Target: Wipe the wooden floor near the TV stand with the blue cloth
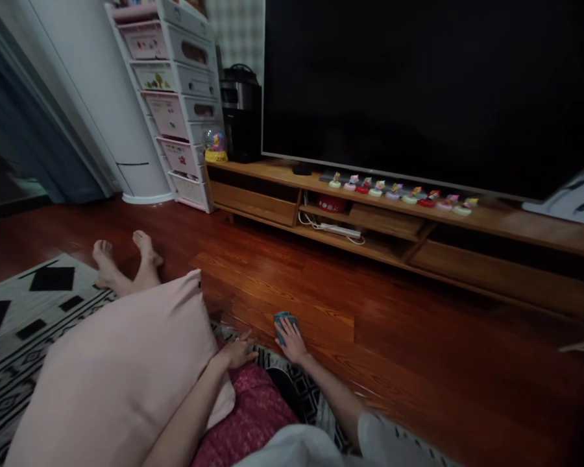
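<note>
My right hand (291, 338) reaches down to the wooden floor with its fingers spread. It lies over a small flat teal item (283, 316), perhaps a folded cloth or a stack of cards; the palm and fingers cover much of it. My left hand (239, 352) rests by my dark red patterned clothing (255, 395), beside the corner of a large pale pink pillow (121, 363). Its fingers are stretched out and slightly apart, and I see nothing held in them. The left forearm lies along the pillow's right side.
A low wooden TV stand (253, 172) runs across the back, bearing a large dark television (409, 84) and a row of small colourful figurines (394, 191). Bare feet (146, 248) extend past the pillow. A patterned rug (34, 324) and a drawer tower (175, 110) are at left.
</note>
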The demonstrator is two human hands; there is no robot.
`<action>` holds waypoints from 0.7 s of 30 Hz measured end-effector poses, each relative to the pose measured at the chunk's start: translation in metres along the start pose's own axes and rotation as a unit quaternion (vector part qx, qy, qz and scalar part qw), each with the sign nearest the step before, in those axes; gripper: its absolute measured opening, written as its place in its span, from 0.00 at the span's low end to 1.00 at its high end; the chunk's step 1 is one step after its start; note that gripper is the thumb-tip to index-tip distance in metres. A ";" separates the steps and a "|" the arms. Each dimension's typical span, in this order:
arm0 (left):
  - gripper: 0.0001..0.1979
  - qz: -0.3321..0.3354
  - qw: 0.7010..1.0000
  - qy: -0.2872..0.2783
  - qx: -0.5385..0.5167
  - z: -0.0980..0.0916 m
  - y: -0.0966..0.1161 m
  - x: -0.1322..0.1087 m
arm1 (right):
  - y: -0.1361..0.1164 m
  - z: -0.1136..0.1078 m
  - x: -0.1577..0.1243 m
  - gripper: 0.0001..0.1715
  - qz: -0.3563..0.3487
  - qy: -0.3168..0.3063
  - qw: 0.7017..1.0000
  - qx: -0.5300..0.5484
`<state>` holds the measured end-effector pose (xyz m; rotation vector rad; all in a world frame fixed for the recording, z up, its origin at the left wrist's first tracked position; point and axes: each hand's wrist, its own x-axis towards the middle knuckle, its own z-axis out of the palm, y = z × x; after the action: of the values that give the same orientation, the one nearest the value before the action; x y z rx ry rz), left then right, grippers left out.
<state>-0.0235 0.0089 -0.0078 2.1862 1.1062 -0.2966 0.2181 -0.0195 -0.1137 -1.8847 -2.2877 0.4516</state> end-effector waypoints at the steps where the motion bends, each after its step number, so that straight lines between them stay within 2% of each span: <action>1: 0.29 0.001 1.000 0.000 -0.001 0.001 -0.001 0.001 | 0.005 0.004 -0.016 0.33 -0.022 -0.009 1.000 0.008; 4: 0.28 0.013 1.000 -0.007 0.001 0.002 -0.003 0.004 | 0.025 0.015 -0.063 0.34 -0.065 -0.030 0.997 0.023; 7: 0.28 0.009 1.000 -0.013 0.003 0.002 -0.003 0.005 | 0.048 0.016 -0.083 0.33 -0.061 -0.024 0.998 0.020; 9: 0.28 0.005 1.000 -0.015 0.007 0.002 -0.003 0.005 | 0.058 0.007 -0.074 0.32 -0.007 -0.003 1.000 0.010; 11: 0.29 0.008 1.000 -0.017 0.009 0.001 -0.003 0.004 | 0.060 -0.005 -0.050 0.32 0.078 0.018 0.997 -0.002; 15: 0.28 0.009 1.000 -0.012 0.010 -0.003 -0.002 0.001 | 0.046 -0.028 0.006 0.34 0.215 0.030 0.976 -0.008; 16: 0.28 0.009 1.000 -0.011 0.011 -0.004 -0.002 0.001 | 0.041 -0.031 0.015 0.34 0.224 0.028 0.974 -0.005; 18: 0.27 0.008 1.000 -0.011 0.012 -0.004 -0.002 0.001 | 0.032 -0.029 0.021 0.34 0.200 0.022 0.980 0.004; 21: 0.28 0.003 1.000 -0.015 0.023 -0.002 -0.005 0.004 | 0.023 -0.012 -0.001 0.34 0.092 -0.003 0.996 0.015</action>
<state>-0.0251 0.0151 -0.0109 2.2184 1.0871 -0.3546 0.2432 -0.0148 -0.1093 -2.0925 -2.1061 0.5096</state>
